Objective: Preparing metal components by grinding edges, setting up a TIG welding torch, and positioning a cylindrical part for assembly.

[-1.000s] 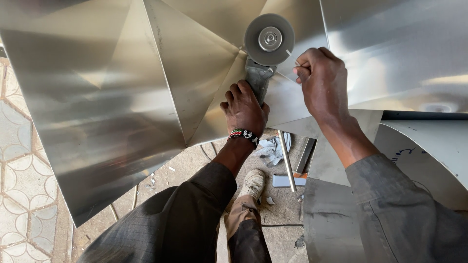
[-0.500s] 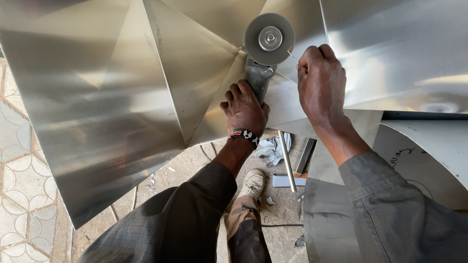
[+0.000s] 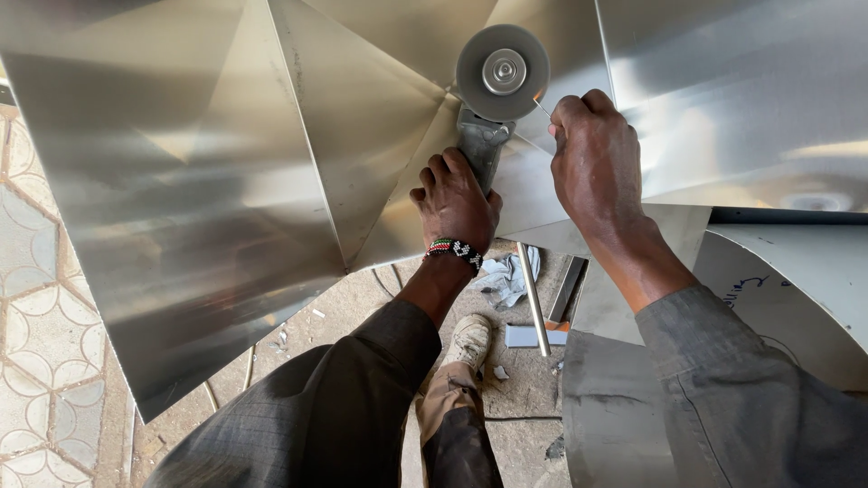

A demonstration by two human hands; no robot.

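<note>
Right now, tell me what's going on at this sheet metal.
A person holds an angle grinder in the left hand, its disc against a seam of the folded metal sheet. The right hand grips the grinder's side by the disc. A metal rod and a rag lie on the ground below.

— What is lying on the ground down there?

— A dusty concrete floor (image 3: 353, 316), with patterned paving tiles (image 3: 41, 361) running along the left. A crumpled grey rag (image 3: 508, 276), a metal rod (image 3: 533, 298) and a short flat metal offcut (image 3: 533, 336) are lying on it.

— Anything else?

— A dark cable (image 3: 515, 418) is trailing across it.
</note>
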